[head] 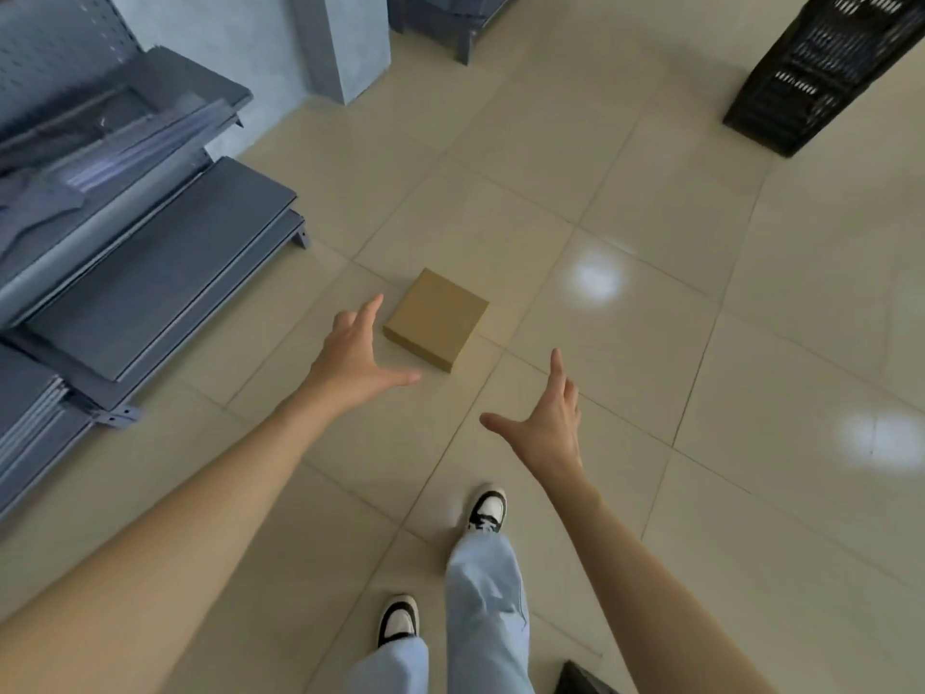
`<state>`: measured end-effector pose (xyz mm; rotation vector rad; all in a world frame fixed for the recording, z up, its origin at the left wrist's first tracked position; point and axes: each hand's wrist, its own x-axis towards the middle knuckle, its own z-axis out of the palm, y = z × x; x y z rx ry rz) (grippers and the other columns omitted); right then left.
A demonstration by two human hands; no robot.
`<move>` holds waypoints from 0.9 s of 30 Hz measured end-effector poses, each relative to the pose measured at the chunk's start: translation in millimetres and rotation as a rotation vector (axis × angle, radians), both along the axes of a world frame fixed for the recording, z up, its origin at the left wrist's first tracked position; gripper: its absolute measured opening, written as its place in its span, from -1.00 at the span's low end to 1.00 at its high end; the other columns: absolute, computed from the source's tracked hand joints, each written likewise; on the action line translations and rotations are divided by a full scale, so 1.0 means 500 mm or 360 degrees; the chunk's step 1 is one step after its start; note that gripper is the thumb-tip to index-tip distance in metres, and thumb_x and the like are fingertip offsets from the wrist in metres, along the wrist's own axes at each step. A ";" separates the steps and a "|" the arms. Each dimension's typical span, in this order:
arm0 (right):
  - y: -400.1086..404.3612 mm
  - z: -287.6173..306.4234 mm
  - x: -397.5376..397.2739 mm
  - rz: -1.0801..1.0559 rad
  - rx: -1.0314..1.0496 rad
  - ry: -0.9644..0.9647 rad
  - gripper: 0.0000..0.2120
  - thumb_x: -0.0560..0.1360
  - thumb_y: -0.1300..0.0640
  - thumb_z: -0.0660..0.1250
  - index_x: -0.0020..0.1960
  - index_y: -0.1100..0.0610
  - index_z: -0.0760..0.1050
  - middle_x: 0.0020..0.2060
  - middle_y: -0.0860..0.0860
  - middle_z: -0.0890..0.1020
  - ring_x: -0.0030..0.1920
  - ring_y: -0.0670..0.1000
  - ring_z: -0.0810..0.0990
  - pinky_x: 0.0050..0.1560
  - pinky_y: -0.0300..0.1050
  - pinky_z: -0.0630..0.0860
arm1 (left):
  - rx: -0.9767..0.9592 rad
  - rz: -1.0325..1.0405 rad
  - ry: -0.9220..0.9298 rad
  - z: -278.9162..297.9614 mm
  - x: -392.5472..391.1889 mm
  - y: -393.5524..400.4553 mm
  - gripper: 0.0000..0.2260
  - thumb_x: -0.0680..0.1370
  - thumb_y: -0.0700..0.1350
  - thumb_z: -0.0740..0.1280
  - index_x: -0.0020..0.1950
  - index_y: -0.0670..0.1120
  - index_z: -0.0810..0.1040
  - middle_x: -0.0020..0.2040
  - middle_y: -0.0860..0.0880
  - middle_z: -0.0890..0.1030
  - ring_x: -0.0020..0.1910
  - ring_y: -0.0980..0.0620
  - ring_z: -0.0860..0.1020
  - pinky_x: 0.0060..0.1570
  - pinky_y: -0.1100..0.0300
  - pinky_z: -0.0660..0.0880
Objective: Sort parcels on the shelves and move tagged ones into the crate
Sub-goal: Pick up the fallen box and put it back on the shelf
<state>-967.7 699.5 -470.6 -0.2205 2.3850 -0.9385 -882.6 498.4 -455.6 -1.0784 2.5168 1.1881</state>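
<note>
The box (436,319) lies flat on the floor (650,303), well apart from the crate (821,72) and just beyond both hands. The left hand (358,350) and right hand (548,423) are spread, each grip released and holding nothing. Reaching low mid-stride, the person may overbalance or knock the box away.

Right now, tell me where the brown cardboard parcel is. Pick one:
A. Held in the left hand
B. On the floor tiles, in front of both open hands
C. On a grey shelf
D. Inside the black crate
B: the parcel lies on the floor tiles, with the left hand and right hand spread open short of it, neither touching.
</note>
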 end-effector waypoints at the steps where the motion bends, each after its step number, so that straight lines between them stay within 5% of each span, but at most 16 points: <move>1: -0.015 -0.017 -0.025 -0.0003 0.0005 -0.0024 0.08 0.30 0.07 0.54 0.54 -0.01 -0.16 0.47 0.04 0.13 0.45 0.12 0.13 0.39 0.02 0.18 | 0.0000 0.0013 -0.0026 -0.014 -0.023 -0.014 -0.07 0.34 0.06 0.50 0.52 0.09 -0.02 0.43 -0.11 0.17 0.39 -0.12 0.29 0.26 -0.04 0.31; 11: -0.205 -0.286 -0.339 -0.0012 0.0017 -0.0298 0.07 0.29 0.08 0.55 0.53 0.01 -0.13 0.47 0.06 0.14 0.46 0.12 0.17 0.42 0.10 0.22 | 0.0097 0.0205 -0.0237 -0.265 -0.292 -0.181 -0.09 0.34 0.06 0.50 0.52 0.10 0.00 0.42 -0.09 0.17 0.41 -0.10 0.25 0.27 -0.01 0.29; 27: -0.412 -1.024 -0.501 -0.0297 0.0059 -0.0631 0.09 0.29 0.06 0.55 0.53 -0.06 -0.15 0.48 0.00 0.12 0.45 0.05 0.20 0.28 -0.04 0.27 | -0.0039 0.0072 -0.0624 -1.015 -0.511 -0.416 0.02 0.23 0.15 0.54 0.51 0.12 -0.02 0.44 -0.14 0.17 0.42 -0.19 0.13 0.29 -0.08 0.24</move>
